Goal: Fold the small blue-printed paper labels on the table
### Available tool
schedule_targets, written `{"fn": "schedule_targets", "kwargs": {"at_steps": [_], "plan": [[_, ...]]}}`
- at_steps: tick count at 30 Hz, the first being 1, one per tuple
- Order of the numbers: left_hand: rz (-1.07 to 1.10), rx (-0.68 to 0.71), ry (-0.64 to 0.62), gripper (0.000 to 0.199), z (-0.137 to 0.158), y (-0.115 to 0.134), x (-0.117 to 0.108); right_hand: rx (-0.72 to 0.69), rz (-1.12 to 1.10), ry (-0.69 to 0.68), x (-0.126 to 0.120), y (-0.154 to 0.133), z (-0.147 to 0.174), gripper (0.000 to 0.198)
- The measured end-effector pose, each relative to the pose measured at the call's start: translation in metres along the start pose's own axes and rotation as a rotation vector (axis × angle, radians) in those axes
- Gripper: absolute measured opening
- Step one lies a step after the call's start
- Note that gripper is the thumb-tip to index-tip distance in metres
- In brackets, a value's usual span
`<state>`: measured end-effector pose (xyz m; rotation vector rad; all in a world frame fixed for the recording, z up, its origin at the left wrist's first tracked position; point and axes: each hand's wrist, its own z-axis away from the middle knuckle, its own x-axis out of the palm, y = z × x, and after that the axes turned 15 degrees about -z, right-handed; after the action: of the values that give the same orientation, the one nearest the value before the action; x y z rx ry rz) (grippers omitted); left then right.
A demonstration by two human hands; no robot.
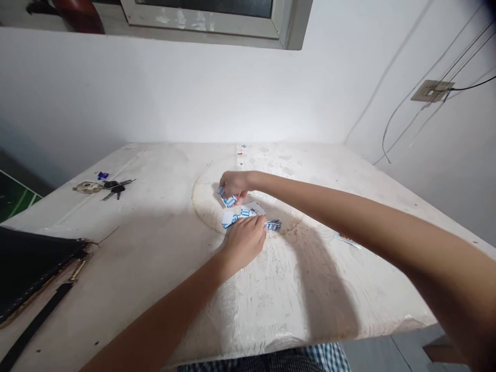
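Observation:
My right hand [235, 185] reaches across to the middle of the table. Its fingers are closed on a small white piece of paper or card with blue markings [229, 200]. Just below it, my left hand [247, 238] is curled over several similar white pieces with blue outlines [272, 225], pressing them against the table. One pale piece [253, 208] shows above the left knuckles, between the two hands. My left fingertips are partly hidden, and the exact shape of the pieces is too small to make out.
The white table [155, 279] meets the wall at the back. On the left are keys [114, 187], a small blue scrap [103, 176] and a black pouch with a strap [39, 268]. A flat packet [349, 241] lies under my right forearm. Wires hang by a wall socket [432, 91].

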<state>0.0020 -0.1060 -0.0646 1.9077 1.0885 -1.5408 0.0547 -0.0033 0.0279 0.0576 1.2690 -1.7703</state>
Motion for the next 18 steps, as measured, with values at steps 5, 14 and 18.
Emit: {"fn": "schedule_targets", "kwargs": {"at_steps": [5, 14, 18], "plan": [[-0.008, -0.002, -0.01, 0.022, -0.002, 0.0, 0.0, -0.343, -0.573, 0.086, -0.045, -0.011, 0.02, 0.01], [0.0, -0.002, -0.004, 0.025, -0.004, 0.0, 0.003, -0.401, -0.847, 0.559, -0.106, -0.003, 0.042, 0.049], [0.018, -0.023, -0.008, 0.023, -0.004, 0.0, 0.003, -0.498, -2.316, 0.658, -0.096, -0.013, 0.071, 0.052]]}}
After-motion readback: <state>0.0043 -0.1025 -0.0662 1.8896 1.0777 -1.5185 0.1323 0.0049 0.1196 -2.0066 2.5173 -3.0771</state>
